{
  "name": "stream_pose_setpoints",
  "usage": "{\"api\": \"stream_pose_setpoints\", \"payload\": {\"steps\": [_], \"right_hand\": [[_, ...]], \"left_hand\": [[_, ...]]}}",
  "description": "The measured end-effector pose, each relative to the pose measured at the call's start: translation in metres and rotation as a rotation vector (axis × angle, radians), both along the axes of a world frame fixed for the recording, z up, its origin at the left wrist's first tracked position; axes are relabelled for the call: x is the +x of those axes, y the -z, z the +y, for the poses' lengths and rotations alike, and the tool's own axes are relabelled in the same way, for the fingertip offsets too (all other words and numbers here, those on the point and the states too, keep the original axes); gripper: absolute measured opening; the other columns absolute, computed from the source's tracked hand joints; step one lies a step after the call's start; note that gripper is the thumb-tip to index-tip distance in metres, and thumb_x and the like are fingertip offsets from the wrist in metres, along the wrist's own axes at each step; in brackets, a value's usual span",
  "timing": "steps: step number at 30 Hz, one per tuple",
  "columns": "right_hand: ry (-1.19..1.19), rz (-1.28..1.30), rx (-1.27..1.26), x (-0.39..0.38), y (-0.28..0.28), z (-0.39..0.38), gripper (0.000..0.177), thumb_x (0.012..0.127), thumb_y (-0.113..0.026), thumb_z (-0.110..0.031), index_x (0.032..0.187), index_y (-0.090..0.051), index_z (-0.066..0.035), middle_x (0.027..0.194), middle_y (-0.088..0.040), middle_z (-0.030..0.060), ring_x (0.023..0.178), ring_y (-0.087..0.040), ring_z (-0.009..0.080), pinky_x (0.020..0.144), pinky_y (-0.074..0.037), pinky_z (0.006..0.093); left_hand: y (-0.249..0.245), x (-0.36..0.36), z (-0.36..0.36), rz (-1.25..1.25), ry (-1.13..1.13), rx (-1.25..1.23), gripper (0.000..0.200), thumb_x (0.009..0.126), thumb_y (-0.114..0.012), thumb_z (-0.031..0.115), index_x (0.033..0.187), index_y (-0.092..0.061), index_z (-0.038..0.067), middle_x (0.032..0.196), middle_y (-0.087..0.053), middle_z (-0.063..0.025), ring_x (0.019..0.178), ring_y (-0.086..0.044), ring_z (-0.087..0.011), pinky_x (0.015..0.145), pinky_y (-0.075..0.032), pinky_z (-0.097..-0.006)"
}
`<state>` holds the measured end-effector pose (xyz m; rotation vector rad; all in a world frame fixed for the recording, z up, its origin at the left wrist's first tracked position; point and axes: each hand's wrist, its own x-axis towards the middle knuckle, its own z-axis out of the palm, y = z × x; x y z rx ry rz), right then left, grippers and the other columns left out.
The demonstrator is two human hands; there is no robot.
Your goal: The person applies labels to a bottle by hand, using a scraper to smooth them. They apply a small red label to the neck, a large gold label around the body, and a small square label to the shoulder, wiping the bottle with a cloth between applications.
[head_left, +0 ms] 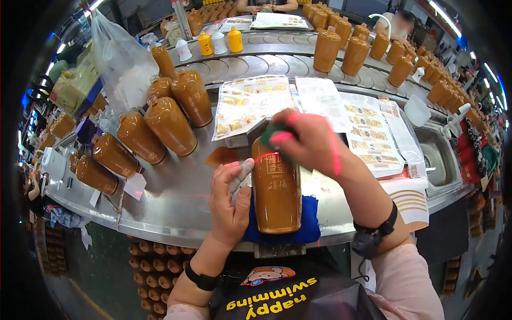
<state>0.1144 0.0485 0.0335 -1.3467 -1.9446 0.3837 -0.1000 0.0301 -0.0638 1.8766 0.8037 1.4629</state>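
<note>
A glossy brown bottle [277,200] with gold lettering lies on a folded blue cloth [311,216] at the bench edge, its base toward me. My left hand [230,197] is closed against the bottle's left side, with pale coverings on some fingertips. Over the bottle's upper end, my right hand [314,140] is closed on a green pad or cloth [273,134], which is partly hidden by the fingers and slightly blurred. A red light line crosses the bottle and my right wrist. Sheets of gold decals [253,104] lie just beyond the bottle.
Several brown bottles [170,128] stand at the left near a hanging plastic bag [120,58]. More decal sheets [368,133] lie to the right, before a metal sink [438,154]. Behind runs a conveyor [256,61] carrying bottles; people sit beyond it.
</note>
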Motion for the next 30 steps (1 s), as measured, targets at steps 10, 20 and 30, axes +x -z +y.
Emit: {"api": "stream_pose_setpoints", "payload": {"steps": [10, 20, 30], "right_hand": [[-0.285, -0.006, 0.087, -0.001, 0.004, -0.083, 0.02, 0.075, -0.073, -0.013, 0.093, -0.064, -0.009, 0.08, -0.056, 0.007, 0.077, -0.058, 0.0254, 0.069, -0.043, 0.0372], [-0.184, -0.24, -0.035, -0.016, -0.023, 0.002, 0.017, 0.079, -0.069, -0.011, 0.091, -0.064, 0.0, 0.081, -0.065, 0.0165, 0.076, -0.065, 0.0324, 0.068, -0.051, 0.0388], [0.18, 0.004, 0.202, 0.017, -0.006, -0.011, 0.016, 0.082, -0.07, -0.013, 0.092, -0.064, -0.002, 0.082, -0.063, 0.0165, 0.076, -0.064, 0.0322, 0.068, -0.051, 0.0384]], "left_hand": [[-0.013, 0.009, 0.026, 0.098, 0.031, 0.185, 0.043, 0.094, -0.058, 0.025, 0.128, -0.049, 0.001, 0.121, -0.058, -0.0172, 0.116, -0.05, -0.0364, 0.107, -0.034, -0.0472], [-0.002, 0.002, 0.008, 0.185, -0.09, 0.02, 0.044, 0.098, -0.052, 0.022, 0.135, -0.045, -0.001, 0.127, -0.059, -0.0168, 0.118, -0.05, -0.0323, 0.105, -0.034, -0.0418], [-0.045, 0.008, 0.02, 0.418, 0.071, 0.39, 0.045, 0.095, -0.055, 0.034, 0.131, -0.053, 0.008, 0.118, -0.064, -0.0081, 0.12, -0.047, -0.0305, 0.112, -0.021, -0.05]]}}
